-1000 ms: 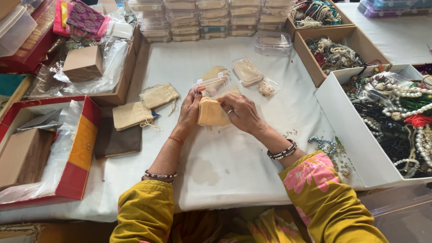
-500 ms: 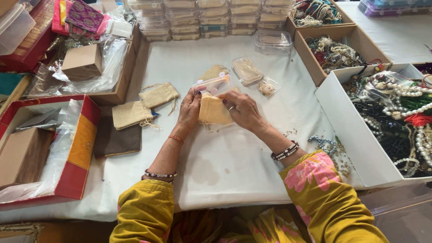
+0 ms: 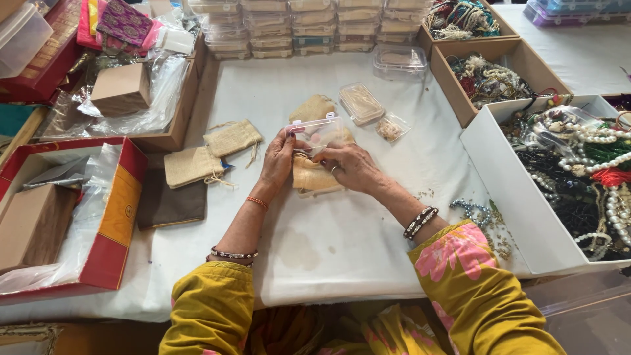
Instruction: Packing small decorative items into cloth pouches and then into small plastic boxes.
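Pouch-packing step: left hand [image 3: 279, 158] and right hand [image 3: 348, 165] pinched beige cloth pouch [image 3: 314, 177] against clear zip bag [image 3: 317, 130] mid-bench [image 3: 342, 236], next move probably needing bag mouth held open, pouch slid inside.

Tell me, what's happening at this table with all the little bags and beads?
A person seated at a white-covered table holds a small beige cloth pouch between both hands: the left hand grips its left side, the right hand its top. A clear zip bag lies just behind it. Two more pouches rest to the left, and a white box of bead necklaces stands on the right. Stacked clear cases line the far edge.
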